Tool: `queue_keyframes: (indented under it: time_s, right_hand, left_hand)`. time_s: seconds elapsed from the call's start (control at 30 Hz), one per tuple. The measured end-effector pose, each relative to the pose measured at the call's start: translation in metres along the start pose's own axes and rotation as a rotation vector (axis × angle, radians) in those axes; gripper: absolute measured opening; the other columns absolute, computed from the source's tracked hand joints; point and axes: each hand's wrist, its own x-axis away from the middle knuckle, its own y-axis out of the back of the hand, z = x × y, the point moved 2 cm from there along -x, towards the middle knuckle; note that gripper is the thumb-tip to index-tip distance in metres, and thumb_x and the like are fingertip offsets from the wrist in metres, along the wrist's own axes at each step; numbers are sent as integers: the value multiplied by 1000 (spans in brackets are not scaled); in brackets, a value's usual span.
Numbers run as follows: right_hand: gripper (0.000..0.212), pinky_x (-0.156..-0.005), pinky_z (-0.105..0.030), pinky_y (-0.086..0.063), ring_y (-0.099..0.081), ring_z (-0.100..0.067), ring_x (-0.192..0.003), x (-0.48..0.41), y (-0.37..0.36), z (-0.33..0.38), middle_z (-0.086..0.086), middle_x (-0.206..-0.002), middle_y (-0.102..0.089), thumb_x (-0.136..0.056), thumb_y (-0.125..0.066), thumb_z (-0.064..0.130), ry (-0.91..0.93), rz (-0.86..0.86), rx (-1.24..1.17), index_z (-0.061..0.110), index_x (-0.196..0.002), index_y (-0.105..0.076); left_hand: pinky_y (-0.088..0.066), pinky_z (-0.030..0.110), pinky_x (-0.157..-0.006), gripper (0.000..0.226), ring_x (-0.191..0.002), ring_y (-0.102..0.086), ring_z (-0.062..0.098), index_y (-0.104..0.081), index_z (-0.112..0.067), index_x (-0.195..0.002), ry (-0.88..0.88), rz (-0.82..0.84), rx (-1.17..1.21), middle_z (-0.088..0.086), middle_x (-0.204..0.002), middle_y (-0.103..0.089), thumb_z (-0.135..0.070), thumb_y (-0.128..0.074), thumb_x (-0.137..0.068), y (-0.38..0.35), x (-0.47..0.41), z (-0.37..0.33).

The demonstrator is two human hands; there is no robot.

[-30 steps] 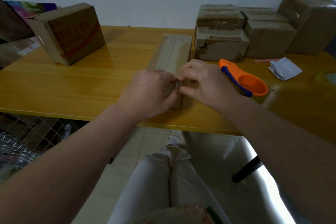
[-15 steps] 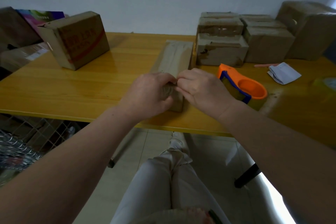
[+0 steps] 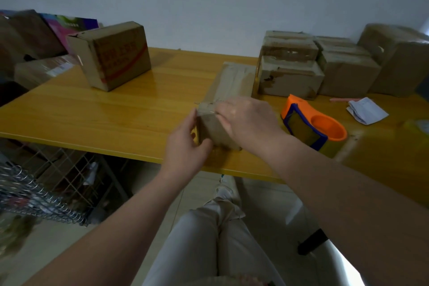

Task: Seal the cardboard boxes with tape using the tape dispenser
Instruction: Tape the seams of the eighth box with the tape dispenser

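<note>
A long narrow cardboard box (image 3: 232, 81) lies on the yellow table (image 3: 116, 109), its near end pointing at me. My left hand (image 3: 185, 144) grips the near end, fingers on its left side and thumb on its front face. My right hand (image 3: 246, 118) lies over the top of the near end, fingers pressing along the top edge. The orange and blue tape dispenser (image 3: 313, 123) rests on the table just right of my right hand, untouched.
A cardboard box with red print (image 3: 113, 55) stands at the back left. Several taped boxes (image 3: 292, 67) are stacked at the back right, with a bigger box (image 3: 397, 60) beside them. A folded white paper (image 3: 366, 111) lies far right. A wire rack (image 3: 46, 183) sits below the table.
My left hand has slid from the top of the box's near end down to its left side. My right hand has shifted over the top edge. The camera has tilted slightly.
</note>
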Motion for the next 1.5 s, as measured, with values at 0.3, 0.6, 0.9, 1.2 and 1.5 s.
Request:
queue_keyframes:
  time_s: [0.3,0.6,0.9,1.2,1.5]
  right_hand:
    - [17,-57,-32,-45,-55,-16,-68,-9,22,-6,6,-74,-55,-96,-50,22,-186,-213,-163,15,-85,-61]
    - [10,-63,-22,-44,-57,-12,-73,-9,33,-7,5,-78,-61,-92,-58,17,-235,-260,-422,14,-84,-64]
    - [8,-62,-9,-35,-55,-7,-72,-5,29,-9,7,-78,-60,-91,-61,15,-256,-220,-477,13,-85,-66]
    - [7,-61,-4,-37,-52,1,-68,2,22,-14,13,-76,-56,-91,-62,17,-242,-191,-488,16,-84,-65]
    - [4,-105,-21,-32,-55,0,-74,18,8,-17,12,-82,-60,-88,-64,15,-140,-114,-516,14,-89,-68]
  left_hand:
    - [-21,30,-112,91,-145,-11,15,16,-21,-150,-287,20,-354,3,-160,-5,-39,-52,-92,0,8,-18]
    - [-20,50,-115,91,-145,4,28,11,-9,-148,-354,-73,-878,7,-155,14,-71,-20,-89,6,-2,-17]
    - [-25,56,-112,92,-145,-1,31,6,-8,-149,-386,-30,-995,11,-156,6,-74,-11,-86,5,1,-10]
    - [-22,57,-112,84,-144,0,32,9,-19,-149,-437,71,-1047,8,-156,8,-72,-7,-87,13,5,-3]
    - [-47,33,-84,43,-119,-52,30,-50,-14,-127,-577,-32,-613,14,-139,-47,-31,-57,-89,37,-1,-17]
